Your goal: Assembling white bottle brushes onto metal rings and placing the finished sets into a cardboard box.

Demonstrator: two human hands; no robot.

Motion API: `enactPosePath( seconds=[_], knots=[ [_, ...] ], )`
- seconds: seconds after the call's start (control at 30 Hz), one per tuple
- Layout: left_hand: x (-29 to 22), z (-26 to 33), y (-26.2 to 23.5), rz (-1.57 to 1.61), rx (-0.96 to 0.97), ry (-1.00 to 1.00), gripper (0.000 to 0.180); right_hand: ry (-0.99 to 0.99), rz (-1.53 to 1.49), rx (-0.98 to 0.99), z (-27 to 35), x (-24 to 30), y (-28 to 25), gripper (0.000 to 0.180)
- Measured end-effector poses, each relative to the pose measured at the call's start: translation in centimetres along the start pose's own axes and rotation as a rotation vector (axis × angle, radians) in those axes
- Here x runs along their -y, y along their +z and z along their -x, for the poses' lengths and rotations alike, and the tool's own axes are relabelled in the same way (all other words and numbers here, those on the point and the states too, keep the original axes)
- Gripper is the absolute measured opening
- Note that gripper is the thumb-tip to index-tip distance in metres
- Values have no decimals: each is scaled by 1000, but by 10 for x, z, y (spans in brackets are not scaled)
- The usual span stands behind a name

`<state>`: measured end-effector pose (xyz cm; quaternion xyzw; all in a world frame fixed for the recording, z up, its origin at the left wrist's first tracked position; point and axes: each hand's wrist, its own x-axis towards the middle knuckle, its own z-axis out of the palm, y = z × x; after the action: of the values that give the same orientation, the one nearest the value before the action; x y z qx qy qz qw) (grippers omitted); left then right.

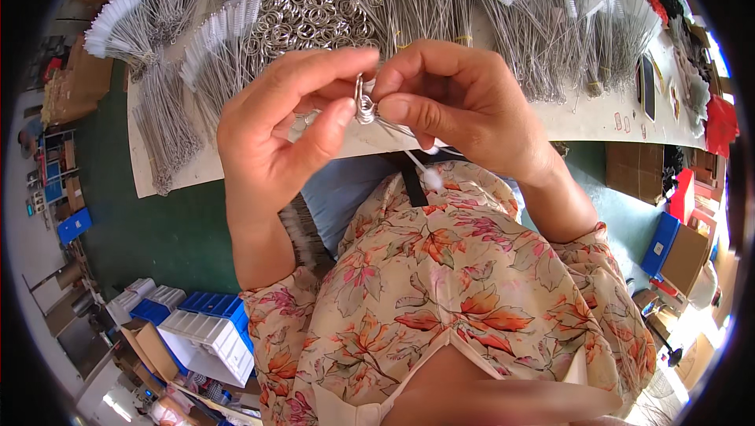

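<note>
My left hand (287, 123) curves around a small metal split ring (360, 88), its thumb and forefinger at the ring's side. Wire loops (366, 111) are bunched on the lower part of the ring. With thumb and fingers pinched together, my right hand (464, 107) grips the wire handles of thin brushes right beside the ring. Wire stems come out below my right fingers, and a white brush tip (432, 179) hangs over my lap. How many brushes are in the grip is hidden by the fingers.
Loose metal rings (303, 13) form a heap on the pale table (157, 166). Bundles of white-bristled wire brushes (543, 25) lie along its far side, more at the left (165, 127). A dark phone-like object (647, 86) is at right. Plastic bins (208, 339) stand lower left.
</note>
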<state>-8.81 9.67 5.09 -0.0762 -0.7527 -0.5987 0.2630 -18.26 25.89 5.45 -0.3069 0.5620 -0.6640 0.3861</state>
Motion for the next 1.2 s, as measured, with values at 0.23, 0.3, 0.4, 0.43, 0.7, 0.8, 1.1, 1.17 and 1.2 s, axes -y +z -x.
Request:
enactPosePath(
  seconds=[0.23,0.3,0.4,0.43,0.7,0.8,1.1,1.17,1.2],
  knots=[
    [10,8,-9,22,30,-293,11,50,-114,66,-5,-4,-3,14],
    [15,8,-8,485,-26,-397,11,41,-100,60,-5,-6,-3,16],
    [8,2,-12,240,-14,-400,13,-14,23,46,-12,0,-7,16],
    [3,-1,-11,239,-13,-400,13,-15,23,46,-15,0,-9,16],
    [8,-6,-26,548,-12,-482,17,-78,-59,90,-26,-5,-4,15],
    [1,-4,-26,469,27,-530,19,-85,-36,68,-26,-6,-6,14],
    [-6,-12,-12,-63,-84,-181,18,-118,-101,94,-25,-2,-6,15],
    [4,-11,-10,159,-154,-207,18,-148,-79,91,-27,-8,-3,15],
    [7,-12,-8,383,-221,-227,18,-185,-52,44,-28,-11,-1,14]
  ],
)
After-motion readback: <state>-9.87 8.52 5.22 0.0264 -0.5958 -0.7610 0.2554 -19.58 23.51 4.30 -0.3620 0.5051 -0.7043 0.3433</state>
